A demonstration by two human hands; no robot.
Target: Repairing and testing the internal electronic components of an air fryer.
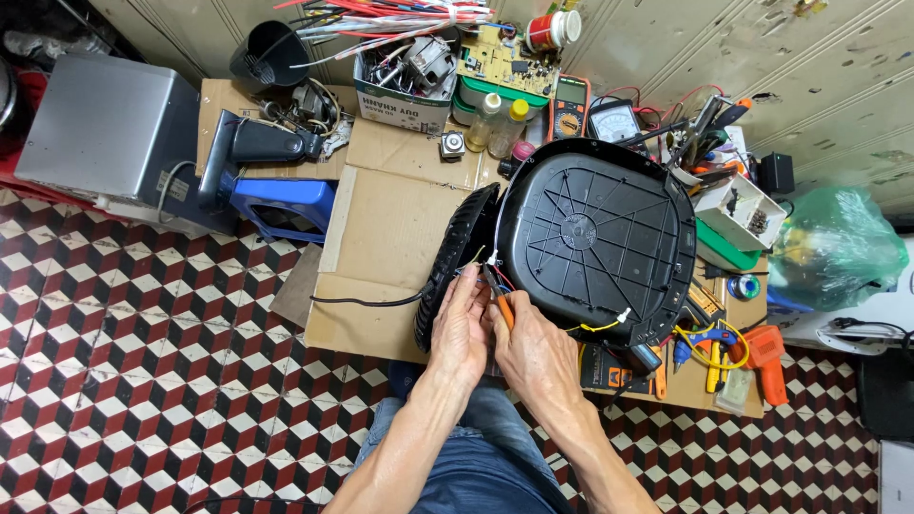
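A large black plastic appliance housing [595,238] lies with its ribbed underside up on a sheet of cardboard [390,228]. A round black grille part [455,262] leans against its left edge. My left hand [462,328] pinches thin wires [486,271] at the housing's lower left corner. Close beside it, my right hand [533,352] grips an orange-handled tool [505,309] whose tip points at the same wires. Yellow wires [600,326] run along the housing's lower edge.
A blue stool [281,205], a grey metal box [100,128] and a black funnel [267,52] lie to the left. At the back are a box of parts [405,81], a circuit board [505,62], bottles and two meters [595,114]. Hand tools and an orange tool [766,357] lie right, by a green bag [833,247].
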